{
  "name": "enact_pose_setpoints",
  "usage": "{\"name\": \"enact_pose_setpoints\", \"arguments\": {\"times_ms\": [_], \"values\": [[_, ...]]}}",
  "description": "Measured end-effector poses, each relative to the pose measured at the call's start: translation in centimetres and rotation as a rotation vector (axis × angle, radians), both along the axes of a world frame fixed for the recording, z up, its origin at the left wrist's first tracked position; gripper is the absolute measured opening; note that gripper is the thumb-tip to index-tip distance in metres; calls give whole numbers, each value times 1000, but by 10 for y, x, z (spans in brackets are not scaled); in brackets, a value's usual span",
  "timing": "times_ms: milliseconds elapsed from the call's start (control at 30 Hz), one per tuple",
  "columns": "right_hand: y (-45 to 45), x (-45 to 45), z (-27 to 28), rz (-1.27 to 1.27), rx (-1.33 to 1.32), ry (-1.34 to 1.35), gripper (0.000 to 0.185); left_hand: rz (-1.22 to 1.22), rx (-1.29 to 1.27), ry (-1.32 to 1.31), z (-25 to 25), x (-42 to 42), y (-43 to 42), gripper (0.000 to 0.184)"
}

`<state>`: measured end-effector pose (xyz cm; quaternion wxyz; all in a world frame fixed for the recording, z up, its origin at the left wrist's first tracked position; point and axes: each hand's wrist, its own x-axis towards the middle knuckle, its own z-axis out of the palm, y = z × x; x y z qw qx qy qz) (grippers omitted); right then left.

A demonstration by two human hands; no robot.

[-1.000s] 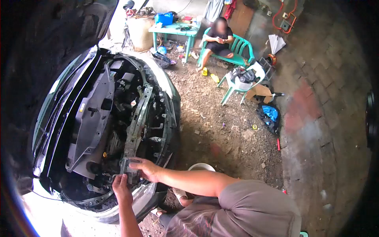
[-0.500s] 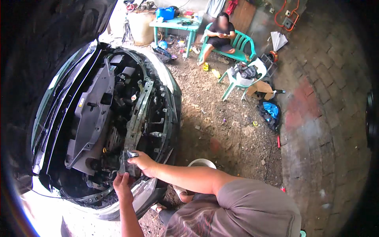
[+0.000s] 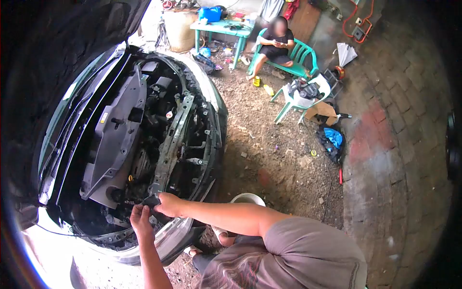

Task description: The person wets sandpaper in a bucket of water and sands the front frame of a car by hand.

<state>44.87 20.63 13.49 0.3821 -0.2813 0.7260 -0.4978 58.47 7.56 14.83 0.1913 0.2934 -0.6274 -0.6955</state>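
Note:
Both of my hands are over the front of a car's open engine bay, at the near end of the metal radiator support bar (image 3: 175, 139). Between them is a small dark flat piece (image 3: 151, 200), whose kind I cannot make out. My right hand (image 3: 168, 205) closes on its right side. The fingertips of my left hand (image 3: 141, 221) pinch at its lower left edge. Behind my hands lie the engine parts and a long grey plastic cover (image 3: 118, 127). My fingers hide part of the piece.
The raised hood (image 3: 62, 43) hangs over the upper left. A white bucket (image 3: 248, 198) stands by my knees. Farther off, a person (image 3: 278, 41) sits on a green bench (image 3: 303, 58), near a white chair (image 3: 291, 103) with dark things on it and a green table (image 3: 224, 30).
Both hands have shifted slightly left, with my left hand also a little higher and my right hand lower. The dark piece now lies lower between them. The whole view has shifted slightly.

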Motion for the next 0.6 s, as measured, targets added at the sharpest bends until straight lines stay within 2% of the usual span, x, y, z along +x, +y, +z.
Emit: {"name": "enact_pose_setpoints", "arguments": {"times_ms": [67,167,233,267,300,400,500,533,567,600], "values": [[-1,-2,0,1,-21,-20,35,-21,-32,52,-8,3,-5,10],[3,-1,11,42,-37,-101,35,-42,-57,-74,26,3,4,6],[6,0,16,82,-28,-155,35,81,28,-38,55,-7,24,6],[5,2,13,94,-17,-60,33,34,11,21,19,0,5,5],[4,3,12,108,-7,35,32,37,15,18,14,3,0,5],[2,3,3,109,-51,-84,31,1,9,25,1,9,-8,9],[-5,-1,-20,114,-115,-7,33,-16,54,-41,-1,11,-16,17],[-4,-7,-26,126,-101,26,36,100,3,-33,4,13,-21,21],[0,-21,-5,141,-84,56,38,217,-45,-30,6,16,-25,24],[9,-36,15,134,-11,71,40,178,-257,-93,-39,41,-66,30]]}}
